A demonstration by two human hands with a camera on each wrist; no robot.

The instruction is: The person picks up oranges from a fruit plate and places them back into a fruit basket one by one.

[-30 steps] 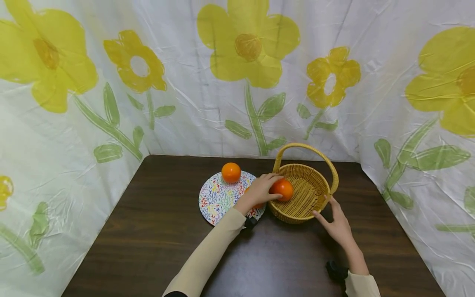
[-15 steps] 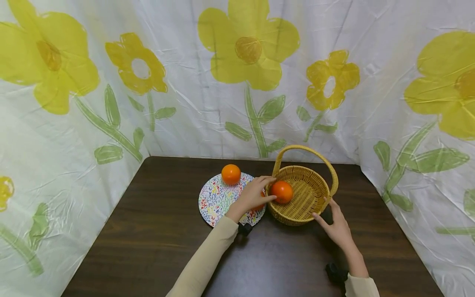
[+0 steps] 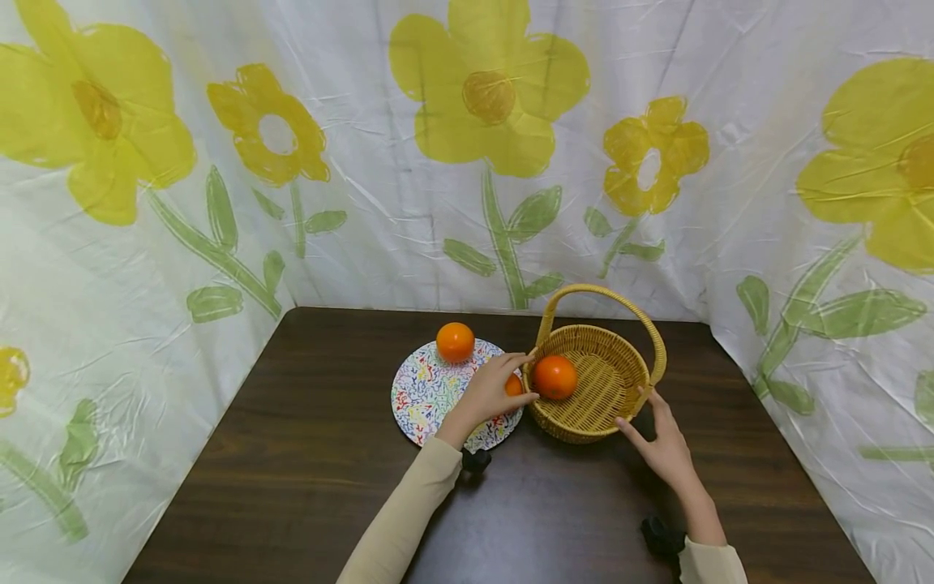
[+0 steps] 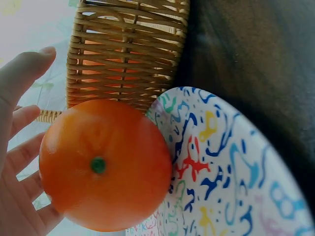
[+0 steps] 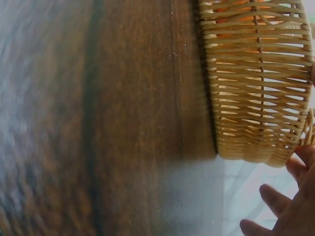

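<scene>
My left hand is over the right side of a round plate with colourful squiggles, its thumb and fingers spread. Partly under that hand sits an orange with a green stem spot, near the fingers but not gripped. Another orange rests at the plate's back edge. A third orange lies inside the wicker basket, at its left. My right hand holds the basket's right rim near the foot of the handle, between thumb and forefinger; its other fingers stick out in the right wrist view.
The basket's tall arched handle stands upright. A dark wooden table bears everything. Behind it and at both sides hangs a white curtain with yellow flowers. Basket and plate stand side by side.
My left hand has let go of the orange in the basket and drawn back left, out over the plate's right-hand orange. The right hand has stayed at the basket rim.
</scene>
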